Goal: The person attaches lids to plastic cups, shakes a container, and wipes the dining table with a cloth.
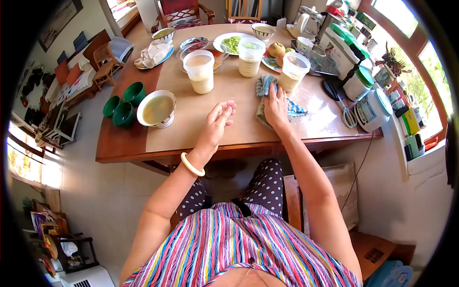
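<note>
My right hand [276, 107] lies on a blue and grey patterned cloth [264, 86], pressing it to the table beside a clear plastic tub [293, 71] of pale contents. My left hand [221, 119] hovers over the table's front part, fingers loosely curled and apart, with nothing in it. Two similar tubs, one [200, 72] at centre left and one [250, 56] further back, stand upright. A footed bowl [157, 109] of yellowish liquid is at the left, next to several green cups [124, 115].
Behind the tubs are a plate [232, 43] of chopped greens, potatoes [276, 49] and a bowl [263, 31]. Scissors [348, 117] and white jars [374, 110] stand at the right edge. A cloth-covered plate [154, 55] is at the back left.
</note>
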A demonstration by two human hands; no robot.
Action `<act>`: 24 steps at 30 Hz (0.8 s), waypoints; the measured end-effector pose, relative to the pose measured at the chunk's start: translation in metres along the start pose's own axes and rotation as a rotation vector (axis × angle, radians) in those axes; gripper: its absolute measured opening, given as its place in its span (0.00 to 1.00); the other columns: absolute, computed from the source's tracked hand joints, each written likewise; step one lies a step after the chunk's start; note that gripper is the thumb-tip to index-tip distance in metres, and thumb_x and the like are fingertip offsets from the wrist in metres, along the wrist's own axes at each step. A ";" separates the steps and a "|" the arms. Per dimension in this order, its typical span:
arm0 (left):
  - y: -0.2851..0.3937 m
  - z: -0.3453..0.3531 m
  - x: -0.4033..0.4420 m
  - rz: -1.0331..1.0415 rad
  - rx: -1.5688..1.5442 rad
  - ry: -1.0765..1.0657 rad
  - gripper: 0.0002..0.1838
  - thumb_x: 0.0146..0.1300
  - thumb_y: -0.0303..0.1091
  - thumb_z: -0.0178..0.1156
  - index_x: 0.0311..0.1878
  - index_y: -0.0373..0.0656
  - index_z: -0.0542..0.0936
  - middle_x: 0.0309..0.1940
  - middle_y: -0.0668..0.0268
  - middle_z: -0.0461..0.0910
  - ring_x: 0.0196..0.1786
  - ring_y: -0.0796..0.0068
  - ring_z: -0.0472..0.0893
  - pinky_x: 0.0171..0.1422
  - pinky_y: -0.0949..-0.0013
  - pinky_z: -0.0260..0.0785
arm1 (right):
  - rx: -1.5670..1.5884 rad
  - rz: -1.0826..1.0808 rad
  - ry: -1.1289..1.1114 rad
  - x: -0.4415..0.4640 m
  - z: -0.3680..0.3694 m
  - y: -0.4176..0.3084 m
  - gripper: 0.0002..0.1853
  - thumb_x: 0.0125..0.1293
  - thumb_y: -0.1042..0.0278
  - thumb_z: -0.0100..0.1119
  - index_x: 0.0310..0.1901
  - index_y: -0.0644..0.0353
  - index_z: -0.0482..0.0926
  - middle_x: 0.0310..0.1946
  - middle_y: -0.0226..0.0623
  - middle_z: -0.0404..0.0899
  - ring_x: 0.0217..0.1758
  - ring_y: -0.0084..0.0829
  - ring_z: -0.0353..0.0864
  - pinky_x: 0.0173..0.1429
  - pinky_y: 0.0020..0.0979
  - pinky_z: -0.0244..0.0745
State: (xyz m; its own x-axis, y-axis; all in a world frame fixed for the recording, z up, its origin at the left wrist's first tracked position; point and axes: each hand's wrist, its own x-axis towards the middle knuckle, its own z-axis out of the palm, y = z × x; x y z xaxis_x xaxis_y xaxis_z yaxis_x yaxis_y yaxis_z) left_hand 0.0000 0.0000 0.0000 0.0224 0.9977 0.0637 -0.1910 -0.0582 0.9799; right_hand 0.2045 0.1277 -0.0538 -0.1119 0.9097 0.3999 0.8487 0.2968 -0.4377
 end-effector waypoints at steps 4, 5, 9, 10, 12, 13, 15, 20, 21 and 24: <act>0.009 -0.011 -0.022 0.011 0.049 0.011 0.18 0.75 0.45 0.50 0.58 0.43 0.75 0.55 0.67 0.76 0.59 0.75 0.73 0.60 0.66 0.66 | -0.046 0.098 0.058 0.027 0.020 -0.029 0.34 0.67 0.58 0.53 0.71 0.66 0.57 0.70 0.62 0.53 0.73 0.61 0.53 0.73 0.58 0.49; 0.010 -0.013 -0.027 0.012 0.061 0.012 0.18 0.75 0.45 0.50 0.58 0.43 0.75 0.55 0.68 0.76 0.59 0.75 0.73 0.59 0.67 0.66 | -0.079 0.109 0.062 0.032 0.022 -0.034 0.34 0.67 0.58 0.53 0.70 0.67 0.58 0.70 0.62 0.54 0.72 0.61 0.54 0.73 0.57 0.49; 0.014 -0.028 -0.040 0.091 0.108 0.013 0.18 0.75 0.44 0.49 0.58 0.42 0.75 0.54 0.68 0.76 0.59 0.76 0.73 0.59 0.68 0.66 | -0.082 -0.030 0.065 0.022 0.021 -0.033 0.32 0.67 0.59 0.52 0.68 0.67 0.61 0.68 0.61 0.59 0.67 0.59 0.60 0.70 0.54 0.54; 0.016 -0.032 -0.044 0.102 0.109 0.026 0.18 0.75 0.44 0.49 0.58 0.42 0.75 0.54 0.68 0.76 0.59 0.76 0.73 0.59 0.69 0.66 | -0.086 -0.122 0.073 0.012 0.016 -0.038 0.30 0.66 0.61 0.53 0.67 0.66 0.62 0.67 0.61 0.61 0.65 0.58 0.62 0.69 0.54 0.56; 0.017 -0.038 -0.044 0.122 0.107 0.039 0.18 0.75 0.43 0.49 0.59 0.41 0.75 0.54 0.68 0.76 0.59 0.77 0.73 0.59 0.69 0.67 | -0.020 -0.228 -0.005 -0.006 0.015 -0.050 0.32 0.65 0.63 0.54 0.69 0.63 0.61 0.67 0.60 0.60 0.67 0.58 0.61 0.69 0.55 0.57; 0.015 -0.041 -0.044 0.126 0.106 0.041 0.18 0.75 0.42 0.50 0.59 0.41 0.75 0.54 0.68 0.77 0.59 0.77 0.73 0.58 0.69 0.67 | 0.007 -0.295 -0.021 -0.012 0.016 -0.063 0.33 0.64 0.63 0.55 0.70 0.62 0.60 0.68 0.60 0.59 0.68 0.58 0.60 0.70 0.55 0.56; 0.012 -0.046 -0.045 0.149 0.109 0.063 0.18 0.75 0.41 0.50 0.59 0.40 0.74 0.53 0.68 0.77 0.58 0.77 0.73 0.58 0.70 0.67 | 0.066 -0.294 -0.071 -0.011 0.022 -0.082 0.33 0.65 0.63 0.55 0.71 0.60 0.60 0.69 0.58 0.59 0.71 0.57 0.58 0.72 0.56 0.54; 0.033 -0.035 -0.023 0.455 0.529 0.275 0.25 0.68 0.36 0.60 0.65 0.38 0.68 0.59 0.57 0.71 0.60 0.67 0.74 0.62 0.66 0.67 | 0.097 -0.267 -0.063 0.042 0.064 -0.095 0.31 0.67 0.60 0.52 0.71 0.58 0.61 0.70 0.56 0.58 0.72 0.55 0.58 0.74 0.56 0.50; 0.054 -0.036 -0.008 0.638 0.781 0.350 0.30 0.64 0.37 0.64 0.66 0.38 0.67 0.62 0.53 0.69 0.62 0.61 0.72 0.65 0.63 0.65 | 0.099 -0.257 -0.061 0.048 0.070 -0.097 0.31 0.67 0.59 0.52 0.70 0.58 0.62 0.70 0.56 0.58 0.72 0.55 0.58 0.74 0.56 0.50; 0.094 -0.052 0.055 0.793 1.260 0.458 0.42 0.53 0.45 0.71 0.68 0.41 0.64 0.64 0.49 0.63 0.66 0.48 0.67 0.68 0.48 0.60 | 0.066 -0.249 -0.073 0.048 0.070 -0.098 0.31 0.67 0.56 0.52 0.70 0.57 0.63 0.70 0.52 0.60 0.73 0.53 0.57 0.74 0.56 0.50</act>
State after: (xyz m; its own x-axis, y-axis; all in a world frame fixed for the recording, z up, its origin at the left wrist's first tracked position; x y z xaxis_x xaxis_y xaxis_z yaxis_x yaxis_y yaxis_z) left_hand -0.0673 0.0509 0.0855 -0.0171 0.6099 0.7923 0.9139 -0.3119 0.2598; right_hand 0.0801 0.1627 -0.0482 -0.3518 0.8240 0.4441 0.7549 0.5303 -0.3860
